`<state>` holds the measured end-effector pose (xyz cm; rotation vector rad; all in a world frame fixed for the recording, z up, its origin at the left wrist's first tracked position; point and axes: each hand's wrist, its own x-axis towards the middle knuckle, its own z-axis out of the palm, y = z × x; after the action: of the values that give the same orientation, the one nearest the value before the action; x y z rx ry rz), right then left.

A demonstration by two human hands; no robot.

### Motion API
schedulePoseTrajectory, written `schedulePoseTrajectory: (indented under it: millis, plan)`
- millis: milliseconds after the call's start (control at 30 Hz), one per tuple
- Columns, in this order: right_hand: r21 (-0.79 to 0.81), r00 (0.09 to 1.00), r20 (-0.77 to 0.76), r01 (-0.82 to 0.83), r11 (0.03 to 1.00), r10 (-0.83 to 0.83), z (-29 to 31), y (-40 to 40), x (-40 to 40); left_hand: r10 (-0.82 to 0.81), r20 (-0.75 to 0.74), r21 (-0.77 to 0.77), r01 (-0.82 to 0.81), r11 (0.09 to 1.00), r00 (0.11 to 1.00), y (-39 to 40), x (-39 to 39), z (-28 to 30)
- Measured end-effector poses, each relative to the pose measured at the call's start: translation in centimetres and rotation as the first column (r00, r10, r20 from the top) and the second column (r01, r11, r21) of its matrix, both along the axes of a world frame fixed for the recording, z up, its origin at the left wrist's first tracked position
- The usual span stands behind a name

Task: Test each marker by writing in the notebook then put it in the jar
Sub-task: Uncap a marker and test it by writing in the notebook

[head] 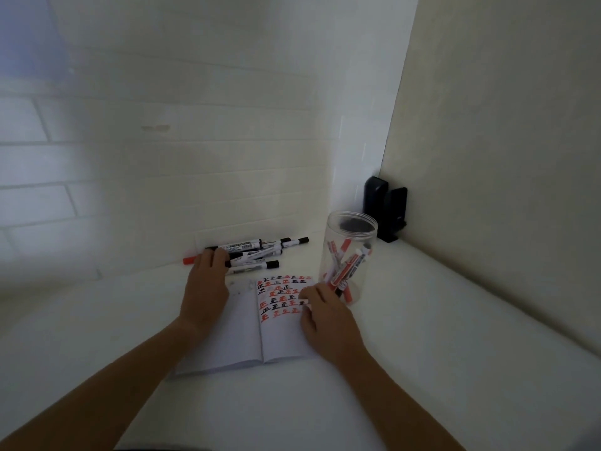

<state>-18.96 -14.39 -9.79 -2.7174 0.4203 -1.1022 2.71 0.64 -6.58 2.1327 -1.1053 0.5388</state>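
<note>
While the left hand (pixel 208 281) curls its fingers onto the marker pile (pixel 253 253) behind the notebook (pixel 240 336) and the right hand (pixel 325 315) lies relaxed on the page beside the jar (pixel 349 255), each light, stiff, slick marker probably wants a mid-barrel pinch.

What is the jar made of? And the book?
The jar looks like clear, shiny plastic, though glass can't be ruled out: you see the markers right through its wall. The notebook looks like plain matte white paper: thin pages lying flat, with red and black ink marks on them.
</note>
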Motion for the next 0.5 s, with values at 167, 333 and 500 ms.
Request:
schedulePoseTrajectory:
  millis: [167,333,500]
  plan:
    - [-0.255,0.985,0.142,0.129,0.958,-0.095,0.9,0.4,0.0,-0.323,0.130,0.075,0.315,0.946,0.937,-0.2,-3.7,0.6]
    - [-0.325,0.993,0.108,0.075,0.943,-0.042,0.2,0.0,0.1,-0.488,0.153,0.098,0.478,0.873,0.859,-0.2,-6.7,0.7]
    - [-0.392,0.994,0.069,0.103,0.914,-0.082,0.2,0.7,0.1,-0.497,0.247,0.263,0.436,0.860,0.832,0.0,-6.2,-1.1]
